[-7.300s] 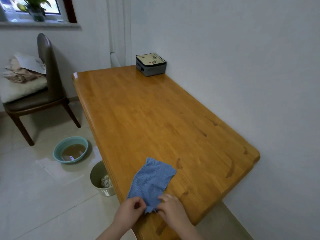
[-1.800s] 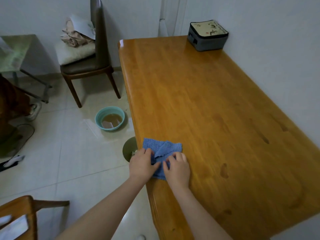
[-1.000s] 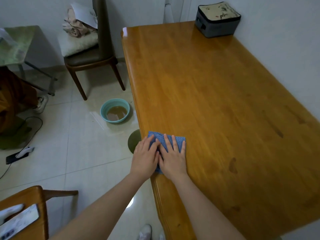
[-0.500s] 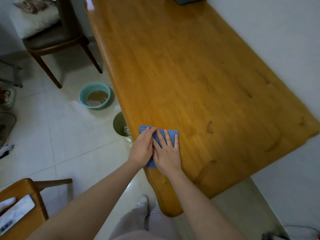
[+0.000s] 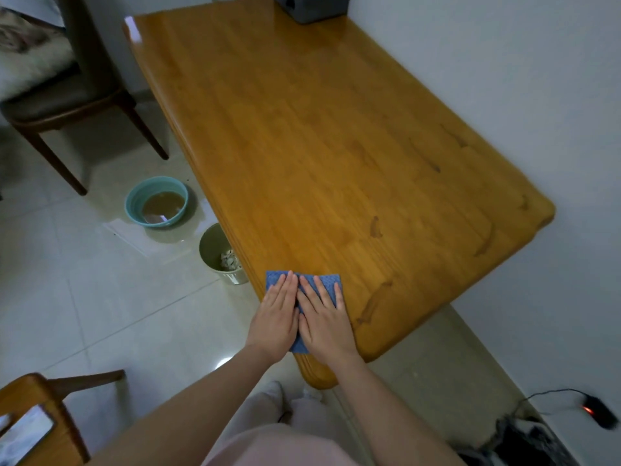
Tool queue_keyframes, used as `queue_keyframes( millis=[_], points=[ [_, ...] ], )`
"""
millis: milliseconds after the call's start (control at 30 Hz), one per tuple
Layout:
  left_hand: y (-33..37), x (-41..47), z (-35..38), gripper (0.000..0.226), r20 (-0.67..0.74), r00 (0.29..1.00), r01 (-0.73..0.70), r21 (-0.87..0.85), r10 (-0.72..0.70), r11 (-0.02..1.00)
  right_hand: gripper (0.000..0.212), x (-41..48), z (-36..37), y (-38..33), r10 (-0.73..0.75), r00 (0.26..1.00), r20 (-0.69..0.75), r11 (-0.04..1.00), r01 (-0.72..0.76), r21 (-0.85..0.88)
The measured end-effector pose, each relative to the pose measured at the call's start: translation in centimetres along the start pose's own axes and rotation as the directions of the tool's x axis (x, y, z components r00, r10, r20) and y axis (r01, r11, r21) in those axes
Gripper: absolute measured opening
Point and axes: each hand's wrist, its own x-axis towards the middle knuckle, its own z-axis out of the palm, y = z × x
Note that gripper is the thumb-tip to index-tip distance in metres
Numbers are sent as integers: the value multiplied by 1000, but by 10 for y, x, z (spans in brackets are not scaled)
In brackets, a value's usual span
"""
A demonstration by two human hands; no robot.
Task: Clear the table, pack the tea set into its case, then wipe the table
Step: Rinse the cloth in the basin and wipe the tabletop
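A folded blue cloth (image 5: 328, 282) lies on the wooden table (image 5: 319, 129) at its near left edge. My left hand (image 5: 277, 317) and my right hand (image 5: 324, 322) lie flat on the cloth side by side, fingers straight and pressed down, covering most of it. The grey tea set case (image 5: 311, 8) stands closed at the far end of the table next to the wall; only its lower part is in view.
A teal basin (image 5: 156, 201) of brown water and a small green waste bin (image 5: 220, 253) stand on the floor left of the table. A dark chair (image 5: 67, 89) is at the far left, a wooden chair (image 5: 30, 415) at the near left. The white wall runs along the table's right side.
I folded the cloth from an open sheet into a small pad. Both hands went from pinching it to lying flat on it and slid it toward the near end along the left edge.
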Motion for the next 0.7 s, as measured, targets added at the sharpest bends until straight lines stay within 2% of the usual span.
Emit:
queue_keyframes(
  millis=[300,433,567,700],
  points=[
    [27,-14,14,59,32,993,111,93,-114,990,54,-23,-3,20,18,1000,-5,999,-18,29],
    [35,-15,13,58,42,995,87,121,-93,989,55,-32,-7,43,-1,1000,8,1000,1,1],
    [58,-23,21,61,34,978,196,157,-204,968,55,-42,-13,80,9,1000,-14,1000,-9,-6],
    [91,-20,28,67,33,951,291,228,-306,929,55,-44,-18,106,-49,999,-4,998,48,-32]
  ],
)
